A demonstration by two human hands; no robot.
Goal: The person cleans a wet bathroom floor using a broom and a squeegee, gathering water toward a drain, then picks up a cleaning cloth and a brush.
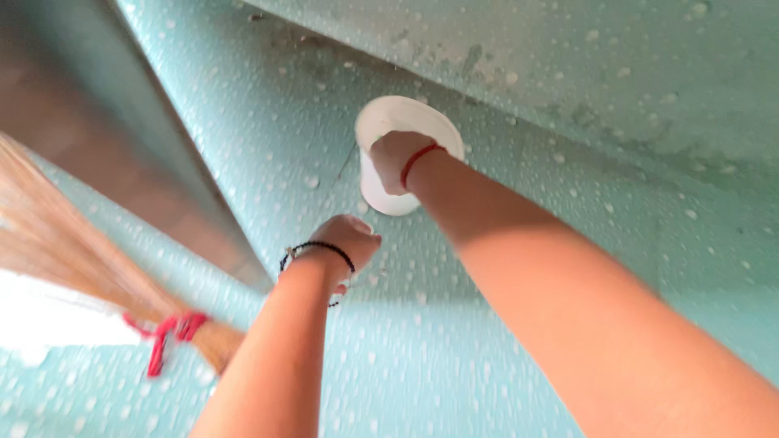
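Observation:
My right hand (395,158), with a red thread at the wrist, reaches into the mouth of a white plastic cup (381,197). Its fingers are hidden inside the rim and it appears to grip the cup there. The cup sits tilted against the teal speckled floor (454,324), below a raised step. My left hand (347,242), wearing a black bead bracelet, is just below and left of the cup. Its fingers are curled in close to the floor, and I see nothing clearly held in it.
A straw broom (73,259) bound with a red tie (166,332) lies at the left. A raised teal step (568,73) crosses the top right, and a brown recessed strip (105,138) runs diagonally at the upper left.

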